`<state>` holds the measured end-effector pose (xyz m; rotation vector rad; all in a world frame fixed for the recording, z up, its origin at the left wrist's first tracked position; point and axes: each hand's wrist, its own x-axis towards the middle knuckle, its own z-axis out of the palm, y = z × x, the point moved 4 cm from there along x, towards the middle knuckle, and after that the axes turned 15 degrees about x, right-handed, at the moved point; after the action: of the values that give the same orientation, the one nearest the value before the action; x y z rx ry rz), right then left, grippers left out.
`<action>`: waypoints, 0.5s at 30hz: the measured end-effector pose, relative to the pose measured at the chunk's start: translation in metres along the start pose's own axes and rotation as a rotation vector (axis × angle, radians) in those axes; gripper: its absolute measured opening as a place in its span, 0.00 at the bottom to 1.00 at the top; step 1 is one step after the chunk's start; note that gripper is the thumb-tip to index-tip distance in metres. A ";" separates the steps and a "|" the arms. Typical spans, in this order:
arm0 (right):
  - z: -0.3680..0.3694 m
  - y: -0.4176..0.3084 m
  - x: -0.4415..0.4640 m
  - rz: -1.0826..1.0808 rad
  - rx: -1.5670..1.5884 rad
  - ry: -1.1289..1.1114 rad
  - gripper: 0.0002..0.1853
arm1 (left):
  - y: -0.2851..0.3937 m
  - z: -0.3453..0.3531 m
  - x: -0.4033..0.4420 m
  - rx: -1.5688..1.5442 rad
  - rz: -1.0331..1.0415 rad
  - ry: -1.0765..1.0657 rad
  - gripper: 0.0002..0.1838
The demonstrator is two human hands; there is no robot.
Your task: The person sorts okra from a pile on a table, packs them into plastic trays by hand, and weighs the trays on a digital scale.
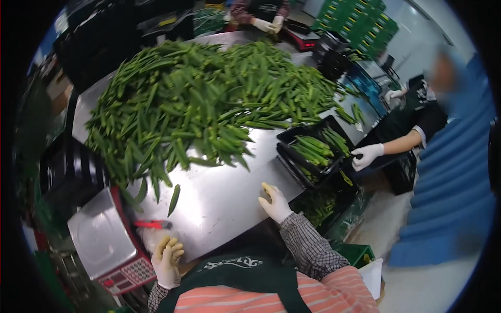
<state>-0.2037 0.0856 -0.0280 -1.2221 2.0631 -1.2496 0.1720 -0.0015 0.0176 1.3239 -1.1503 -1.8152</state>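
Observation:
A large heap of green okra (209,94) covers the back and left of the steel table (224,198). My left hand (167,262), in a whitish glove, is raised at the table's near edge, right of the scale (102,235); its fingers are apart and slightly curled, holding nothing. Beside it lie a red-handled tool (153,224) and some clear plastic. My right hand (274,202), also gloved, is over the table's right front part, fingers apart and empty. Up and to its right, a black tray (313,148) holds bundled okra.
At the right, a co-worker's gloved hand (367,156) touches or nears the tray's edge. Another person's gloved hands (269,25) are at the far side by a red scale (303,40). Black crates (73,172) stand left; green crates (357,26) are stacked at back right.

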 end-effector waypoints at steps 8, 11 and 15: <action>-0.046 0.044 0.051 0.122 -0.019 0.190 0.37 | 0.035 0.083 0.060 0.095 0.090 -0.094 0.19; -0.056 0.044 0.055 0.116 -0.105 0.214 0.37 | 0.032 0.104 0.073 0.111 0.052 -0.116 0.19; -0.080 0.058 0.065 0.094 -0.026 0.241 0.35 | 0.025 0.123 0.087 0.124 0.021 -0.114 0.19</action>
<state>-0.3223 0.0803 -0.0333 -1.0137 2.2843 -1.3874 0.0274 -0.0505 0.0190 1.2856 -1.3522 -1.8496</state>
